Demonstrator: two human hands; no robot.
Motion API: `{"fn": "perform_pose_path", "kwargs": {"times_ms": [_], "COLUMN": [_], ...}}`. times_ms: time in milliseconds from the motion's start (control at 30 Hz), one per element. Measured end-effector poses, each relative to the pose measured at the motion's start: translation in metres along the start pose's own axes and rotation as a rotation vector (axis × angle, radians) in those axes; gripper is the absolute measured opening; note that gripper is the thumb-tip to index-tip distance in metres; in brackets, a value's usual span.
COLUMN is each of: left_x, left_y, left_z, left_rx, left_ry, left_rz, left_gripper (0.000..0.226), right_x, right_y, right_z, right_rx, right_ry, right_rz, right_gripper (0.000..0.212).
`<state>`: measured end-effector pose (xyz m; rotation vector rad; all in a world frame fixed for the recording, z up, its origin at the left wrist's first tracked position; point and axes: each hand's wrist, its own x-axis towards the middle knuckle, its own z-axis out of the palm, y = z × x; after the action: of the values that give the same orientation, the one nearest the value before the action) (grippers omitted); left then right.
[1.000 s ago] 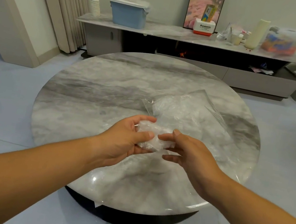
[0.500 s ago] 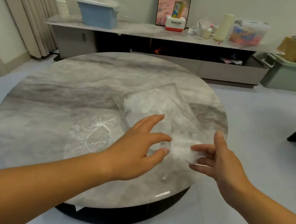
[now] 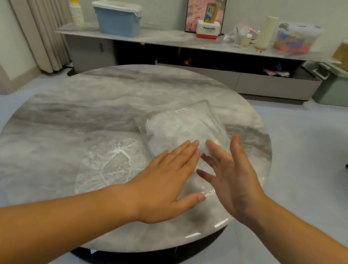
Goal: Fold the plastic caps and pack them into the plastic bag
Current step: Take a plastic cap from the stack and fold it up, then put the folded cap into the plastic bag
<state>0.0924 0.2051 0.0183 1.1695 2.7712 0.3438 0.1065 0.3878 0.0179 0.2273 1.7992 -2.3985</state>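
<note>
— Which step is this?
— Packing. The left hand lies flat, fingers straight, on the plastic bag. The right hand, fingers spread, meets a folded cap at the bag's mouth; whether it's fully inside is unclear.
— Next?
— Probably folding the unfolded cap, which lies flat on the counter just left of the bag.

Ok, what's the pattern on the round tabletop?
Grey and white marble banding on the tabletop, shown best in the head view.
</note>
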Motion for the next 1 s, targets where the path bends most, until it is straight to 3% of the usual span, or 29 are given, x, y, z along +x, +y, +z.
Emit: {"fn": "perform_pose_path", "kwargs": {"times_ms": [367, 867, 1000], "left_x": [-0.015, -0.017, -0.016], "left_y": [-0.009, -0.032, -0.029], "left_z": [-0.007, 0.001, 0.002], "left_rx": [-0.252, -0.142, -0.136], "left_ry": [-0.043, -0.044, -0.055], "left_rz": [0.112, 0.130, 0.132], "left_gripper": [0.081, 0.075, 0.071], "right_x": [0.030, 0.028, 0.016], "right_y": [0.005, 0.011, 0.010], "right_z": [0.030, 0.028, 0.016], "right_rx": [-0.043, 0.027, 0.061], "right_ry": [-0.035, 0.102, 0.132], "right_rz": [0.077, -0.044, -0.054], "right_gripper": [0.111, 0.091, 0.097]}}
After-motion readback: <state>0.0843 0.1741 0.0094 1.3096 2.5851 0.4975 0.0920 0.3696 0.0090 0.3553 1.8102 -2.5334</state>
